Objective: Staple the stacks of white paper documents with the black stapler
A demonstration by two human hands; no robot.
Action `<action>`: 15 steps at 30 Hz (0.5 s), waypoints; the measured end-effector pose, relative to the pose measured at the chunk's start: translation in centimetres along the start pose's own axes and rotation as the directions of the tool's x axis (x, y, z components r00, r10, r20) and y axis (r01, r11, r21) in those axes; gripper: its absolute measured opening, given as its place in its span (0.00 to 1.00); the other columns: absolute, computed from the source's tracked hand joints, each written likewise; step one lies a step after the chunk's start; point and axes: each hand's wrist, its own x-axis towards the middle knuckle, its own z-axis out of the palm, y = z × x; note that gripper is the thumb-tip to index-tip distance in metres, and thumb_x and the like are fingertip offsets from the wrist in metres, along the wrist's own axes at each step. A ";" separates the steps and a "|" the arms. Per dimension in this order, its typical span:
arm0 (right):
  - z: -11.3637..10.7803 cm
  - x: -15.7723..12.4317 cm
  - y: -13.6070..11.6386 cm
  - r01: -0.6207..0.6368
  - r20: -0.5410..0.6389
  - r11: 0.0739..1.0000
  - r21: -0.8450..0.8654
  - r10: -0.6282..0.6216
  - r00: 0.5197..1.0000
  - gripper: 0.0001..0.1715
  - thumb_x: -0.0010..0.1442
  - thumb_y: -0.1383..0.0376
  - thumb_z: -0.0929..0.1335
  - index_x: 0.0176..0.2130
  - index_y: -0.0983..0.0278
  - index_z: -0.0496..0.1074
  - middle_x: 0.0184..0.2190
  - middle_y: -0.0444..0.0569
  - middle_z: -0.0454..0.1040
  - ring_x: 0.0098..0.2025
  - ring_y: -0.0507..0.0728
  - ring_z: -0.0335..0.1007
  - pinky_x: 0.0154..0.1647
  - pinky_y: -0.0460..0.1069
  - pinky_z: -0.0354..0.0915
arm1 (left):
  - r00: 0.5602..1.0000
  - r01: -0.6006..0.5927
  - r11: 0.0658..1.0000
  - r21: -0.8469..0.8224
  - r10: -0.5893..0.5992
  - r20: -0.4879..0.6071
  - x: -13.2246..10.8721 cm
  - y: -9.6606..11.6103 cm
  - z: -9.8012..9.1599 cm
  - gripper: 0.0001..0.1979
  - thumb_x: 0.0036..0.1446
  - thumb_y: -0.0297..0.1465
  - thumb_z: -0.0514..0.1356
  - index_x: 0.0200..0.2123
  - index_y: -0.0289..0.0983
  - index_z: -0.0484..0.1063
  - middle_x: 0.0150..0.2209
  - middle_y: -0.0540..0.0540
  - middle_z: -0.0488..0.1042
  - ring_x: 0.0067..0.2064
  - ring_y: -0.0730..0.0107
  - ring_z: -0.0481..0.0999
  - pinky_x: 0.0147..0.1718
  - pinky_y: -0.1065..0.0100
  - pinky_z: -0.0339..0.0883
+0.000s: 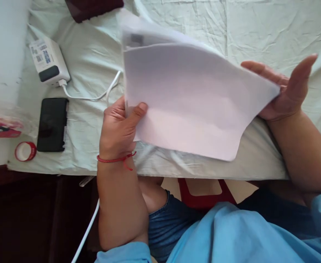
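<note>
White sheets of paper, held together in a loose stack, are tilted above the cloth-covered table. My left hand is closed on their left edge, the thumb pressed on top and the fingers hidden underneath. One sheet behind the front one shows a small dark printed patch near its upper left. My right hand is at the right corner of the paper, palm up and partly behind it, with the thumb stretched away and the fingers extended. It looks open, the paper's corner lying against the palm.
On the left are a white power adapter box with a plugged-in white cable, a black phone, a red-rimmed round roll and a plastic packet. A dark maroon object lies at the back. The pale tablecloth is wrinkled.
</note>
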 end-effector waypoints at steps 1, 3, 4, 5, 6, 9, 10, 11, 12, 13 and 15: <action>0.0 0.2 0.2 0.052 -0.007 0.999 0.001 -0.052 0.999 0.68 0.43 0.15 0.66 0.61 0.57 0.81 0.54 0.55 0.85 0.50 0.62 0.84 0.45 0.58 0.74 | 0.999 -0.026 1.000 -0.006 0.026 -0.025 0.0 -0.1 0.1 0.14 0.66 0.45 0.72 0.51 0.50 0.82 0.56 0.51 0.87 0.64 0.55 0.83 0.56 0.59 0.83; 0.2 0.3 0.8 0.116 -0.026 0.993 0.020 -0.116 0.993 0.63 0.38 0.16 0.71 0.54 0.56 0.84 0.57 0.55 0.84 0.58 0.65 0.82 0.48 0.60 0.75 | 0.996 -0.073 0.997 -0.001 0.073 -0.043 0.1 -0.2 0.6 0.14 0.68 0.46 0.70 0.53 0.51 0.81 0.58 0.52 0.86 0.68 0.55 0.80 0.59 0.58 0.82; 0.4 0.2 1.2 0.116 -0.042 0.993 0.029 -0.115 0.992 0.58 0.36 0.20 0.75 0.52 0.55 0.84 0.56 0.55 0.84 0.59 0.67 0.81 0.49 0.61 0.76 | 0.995 -0.089 0.996 0.013 0.089 -0.037 0.1 -0.2 0.9 0.15 0.69 0.47 0.69 0.54 0.51 0.81 0.59 0.52 0.86 0.70 0.54 0.78 0.61 0.57 0.82; 0.7 0.1 1.5 0.101 -0.059 0.994 0.043 -0.099 0.993 0.54 0.34 0.28 0.81 0.51 0.55 0.83 0.55 0.55 0.85 0.58 0.68 0.81 0.50 0.62 0.77 | 0.995 -0.099 0.995 0.030 0.100 -0.030 0.0 -0.2 1.3 0.17 0.70 0.49 0.68 0.56 0.52 0.80 0.60 0.52 0.85 0.72 0.54 0.76 0.62 0.57 0.81; 0.9 -0.1 1.8 0.078 -0.072 0.995 0.062 -0.074 0.995 0.50 0.34 0.37 0.85 0.52 0.55 0.82 0.53 0.54 0.85 0.58 0.68 0.81 0.51 0.62 0.78 | 0.994 -0.103 0.994 0.044 0.104 -0.026 0.0 -0.2 1.6 0.18 0.70 0.50 0.67 0.59 0.52 0.79 0.62 0.52 0.85 0.73 0.54 0.75 0.63 0.56 0.80; 1.5 -0.5 2.1 0.087 -0.157 0.991 0.101 -0.070 0.985 0.51 0.34 0.57 0.89 0.57 0.54 0.79 0.49 0.52 0.85 0.58 0.67 0.80 0.57 0.64 0.79 | 0.990 -0.123 0.992 0.031 0.124 -0.063 0.1 -0.3 2.3 0.22 0.71 0.52 0.67 0.62 0.51 0.78 0.63 0.52 0.84 0.75 0.57 0.73 0.69 0.54 0.76; 1.5 -0.5 2.0 0.129 -0.191 0.987 0.098 -0.108 0.976 0.50 0.37 0.59 0.88 0.58 0.54 0.78 0.49 0.51 0.85 0.59 0.66 0.80 0.61 0.64 0.79 | 0.986 -0.145 0.989 0.004 0.144 -0.078 0.3 -0.4 2.4 0.22 0.70 0.52 0.69 0.61 0.50 0.78 0.62 0.52 0.85 0.74 0.57 0.73 0.70 0.54 0.74; 1.3 -0.4 1.9 0.188 -0.228 0.979 0.079 -0.166 0.959 0.48 0.41 0.59 0.88 0.59 0.53 0.78 0.49 0.51 0.85 0.60 0.66 0.79 0.64 0.64 0.78 | 0.979 -0.181 0.983 -0.034 0.177 -0.103 0.4 -0.6 2.3 0.23 0.67 0.51 0.72 0.58 0.49 0.80 0.60 0.52 0.86 0.73 0.58 0.75 0.71 0.53 0.73; 1.1 -0.4 1.7 0.257 -0.266 0.966 0.042 -0.237 0.934 0.45 0.44 0.58 0.88 0.59 0.53 0.78 0.50 0.51 0.85 0.61 0.66 0.79 0.67 0.64 0.77 | 0.972 -0.215 0.974 -0.068 0.206 -0.116 0.6 -0.8 2.3 0.23 0.64 0.51 0.75 0.56 0.47 0.81 0.59 0.52 0.86 0.71 0.57 0.76 0.71 0.53 0.72; 0.7 -0.3 1.4 0.322 -0.296 0.947 -0.013 -0.312 0.903 0.43 0.46 0.56 0.87 0.58 0.53 0.78 0.50 0.50 0.85 0.63 0.67 0.78 0.68 0.65 0.76 | 0.959 -0.259 0.960 -0.102 0.243 -0.149 0.8 -1.1 2.1 0.23 0.60 0.49 0.77 0.52 0.46 0.81 0.56 0.52 0.87 0.69 0.56 0.79 0.71 0.52 0.73; -0.3 -0.3 0.8 0.415 -0.329 0.897 -0.152 -0.442 0.835 0.38 0.48 0.49 0.86 0.55 0.53 0.80 0.52 0.50 0.84 0.67 0.71 0.76 0.66 0.66 0.78 | 0.962 -0.262 0.963 -0.064 0.254 -0.103 1.1 -1.5 1.7 0.22 0.60 0.50 0.77 0.51 0.48 0.81 0.56 0.52 0.86 0.70 0.55 0.78 0.73 0.50 0.72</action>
